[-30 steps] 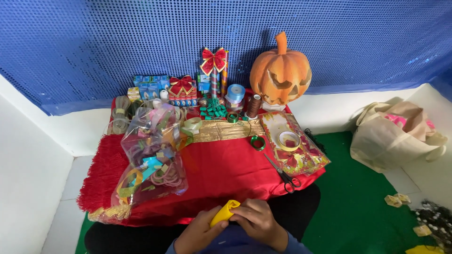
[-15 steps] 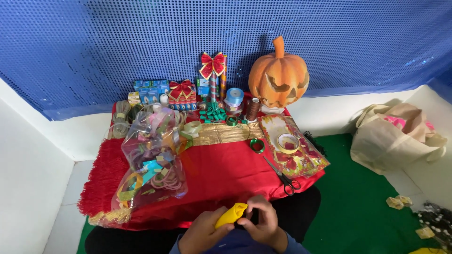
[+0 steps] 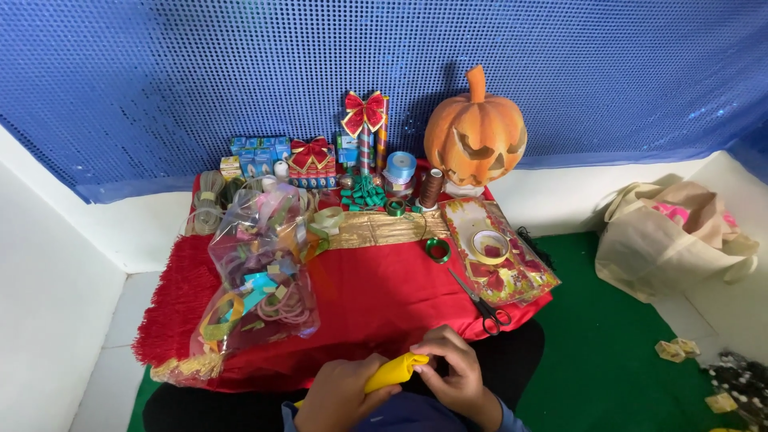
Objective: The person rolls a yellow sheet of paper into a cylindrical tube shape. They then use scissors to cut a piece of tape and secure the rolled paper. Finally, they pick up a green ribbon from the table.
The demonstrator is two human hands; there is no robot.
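The yellow balloon [image 3: 396, 372] now lies flatter and points right instead of up. The right hand [image 3: 452, 372] has shifted onto its tip; the left hand [image 3: 344, 396] grips lower.

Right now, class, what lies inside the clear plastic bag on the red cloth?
Inside the clear plastic bag on the red cloth show tangled ribbon coils and scraps: pink, green, yellow, blue. Whatever lies beneath that top layer is covered.

On the red cloth [image 3: 376, 288] before me I see a clear bag of ribbons [image 3: 260, 268] at the left and black scissors [image 3: 480, 304] at the right, just beside a roll of tape [image 3: 490, 246]. An orange pumpkin [image 3: 476, 132] stands at the back. A beige bag [image 3: 668, 240] lies on the green floor [image 3: 608, 360].
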